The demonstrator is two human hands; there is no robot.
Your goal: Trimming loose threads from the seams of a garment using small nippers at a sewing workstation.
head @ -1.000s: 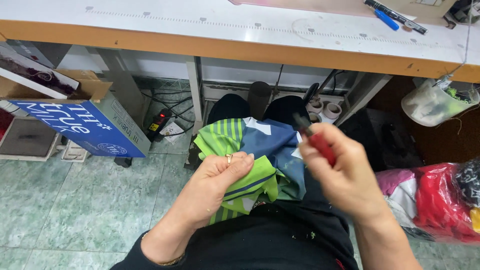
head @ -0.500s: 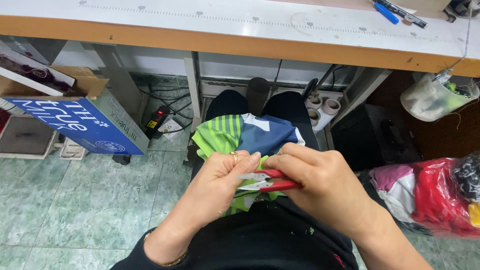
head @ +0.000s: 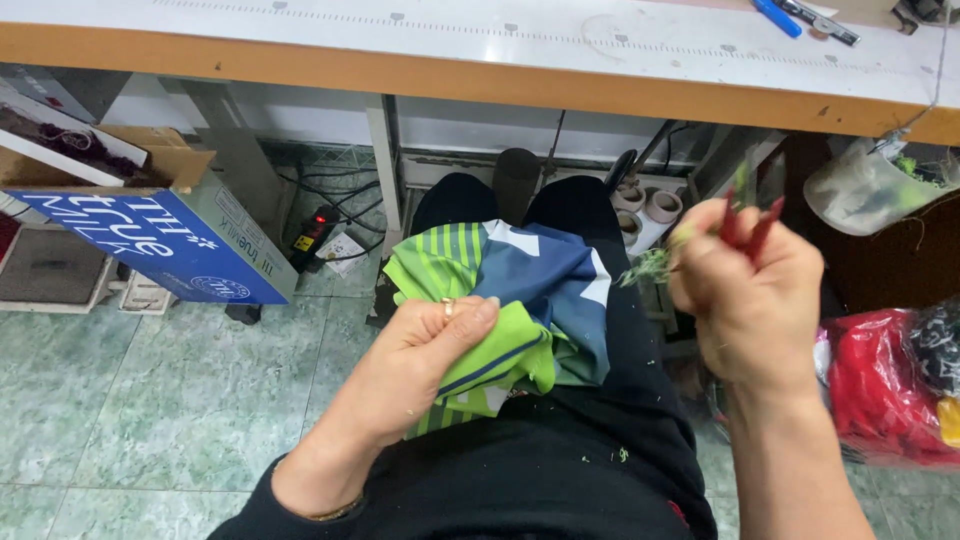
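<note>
I saw the left hand [head: 425, 365] at approx. 7 o'clock of the view, fingers curled down & pinching the cloth [head: 505, 305] on the lap; thumb & forefinger tips pressed into a green fold, so it was grasping the cloth, not loose. A ring showed on one finger.

The right hand [head: 750, 295] sat at approx. 3 o'clock, raised off the lap & clear of the cloth. It was clenched round the snips [head: 748, 215], red handles poking out the top of the fist towards 12 o'clock. A tuft of green thread [head: 650, 265] hung at the 9 o'clock side of that fist, just beside the fingers; I couldn't tell if the fingers pinched it or it just clung there. Hand was a bit blurred.

The cloth lay bunched across the thighs, centre of view: lime green w/ darker stripes on the 9 o'clock half, slate blue w/ white patches on the 3 o'clock half, edges folded under. Green lint specks lay on the black trousers [head: 560, 470] at 6 o'clock.

Rest: table [head: 450, 75] edge ran along 12 o'clock, blue box [head: 160, 245] at 9 o'clock, red bag [head: 880, 390] at 4 o'clock.
</note>
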